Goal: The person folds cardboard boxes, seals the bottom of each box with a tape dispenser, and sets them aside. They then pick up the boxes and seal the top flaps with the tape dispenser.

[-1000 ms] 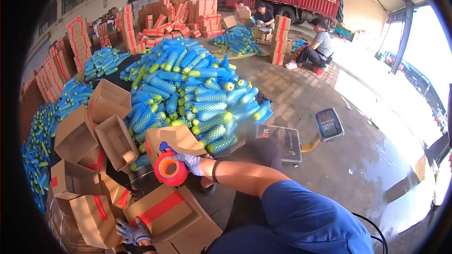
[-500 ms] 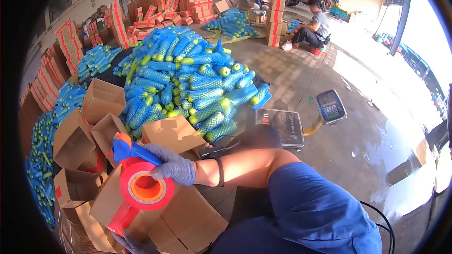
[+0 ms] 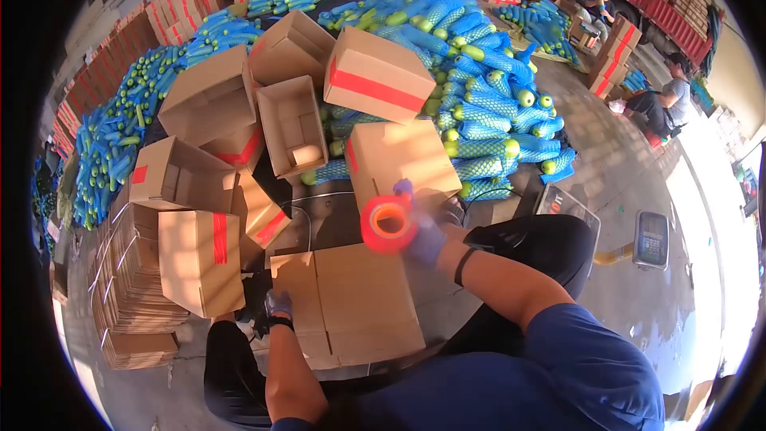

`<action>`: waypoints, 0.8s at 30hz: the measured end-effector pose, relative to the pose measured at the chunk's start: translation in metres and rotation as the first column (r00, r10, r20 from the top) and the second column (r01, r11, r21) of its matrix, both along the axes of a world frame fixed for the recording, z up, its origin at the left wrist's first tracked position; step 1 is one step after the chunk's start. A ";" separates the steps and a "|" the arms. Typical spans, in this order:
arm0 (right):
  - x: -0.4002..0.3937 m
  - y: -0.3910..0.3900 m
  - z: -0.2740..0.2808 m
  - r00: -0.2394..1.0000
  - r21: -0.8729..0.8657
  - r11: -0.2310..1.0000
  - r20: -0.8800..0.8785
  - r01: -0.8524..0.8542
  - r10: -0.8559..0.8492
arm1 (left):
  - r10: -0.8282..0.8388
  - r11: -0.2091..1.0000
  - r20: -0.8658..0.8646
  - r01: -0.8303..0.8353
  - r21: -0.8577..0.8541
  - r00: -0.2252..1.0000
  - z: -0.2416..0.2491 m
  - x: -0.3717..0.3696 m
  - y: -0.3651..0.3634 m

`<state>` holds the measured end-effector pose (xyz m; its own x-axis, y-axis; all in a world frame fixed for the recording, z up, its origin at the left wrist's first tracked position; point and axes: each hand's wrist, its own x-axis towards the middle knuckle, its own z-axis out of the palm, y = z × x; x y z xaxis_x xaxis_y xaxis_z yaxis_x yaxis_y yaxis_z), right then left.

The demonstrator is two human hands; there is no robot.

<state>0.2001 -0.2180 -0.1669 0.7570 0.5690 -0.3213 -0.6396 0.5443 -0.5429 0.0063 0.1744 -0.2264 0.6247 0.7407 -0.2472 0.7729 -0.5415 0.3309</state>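
In my right hand (image 3: 428,241), gloved in grey, is a tape gun (image 3: 370,228) with a roll of red tape on an orange core. It is lifted over the far right corner of a cardboard box (image 3: 363,295) that lies in front of my body. A seam crosses the box's plain upper face. My left hand (image 3: 279,303), also gloved, grips the box at its left edge, its fingers partly hard to make out. Just beyond the tape gun stands another cardboard box (image 3: 407,156).
Open and taped boxes (image 3: 199,263) crowd the left, beside a strapped stack of flat cardboard (image 3: 132,303). Behind lies a heap of green vegetables in blue net sleeves (image 3: 487,112). A scale display (image 3: 651,239) stands at right. Several people sit farther back, one in a striped top (image 3: 674,96).
My view has turned left and down. The tape gun has risen away from the box, and the red strip that stretched below it no longer shows. My left hand has come fully into view.
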 end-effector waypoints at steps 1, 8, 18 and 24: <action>-0.007 0.005 -0.036 0.998 -0.111 0.992 -0.040 -0.052 0.047 | 0.061 0.996 -0.062 -0.057 0.066 0.996 -0.032 -0.017 0.005; -0.048 0.038 -0.080 0.939 -0.711 0.683 0.096 -0.167 0.330 | -0.153 0.938 -0.443 0.271 0.216 0.883 -0.193 -0.047 0.086; -0.045 0.012 -0.121 0.942 -0.668 0.728 0.123 -0.153 0.311 | -0.349 0.830 -0.397 0.477 0.289 0.849 -0.228 -0.058 0.150; -0.035 0.036 0.076 0.241 -0.877 0.238 0.359 0.417 0.902 | -0.463 0.887 0.210 0.452 0.098 0.861 -0.175 -0.123 0.174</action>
<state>0.1649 -0.1823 -0.0905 0.7013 0.7018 -0.1251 0.5487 -0.6435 -0.5337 -0.1165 0.3480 -0.4018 0.9303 0.3651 -0.0363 0.3442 -0.8342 0.4309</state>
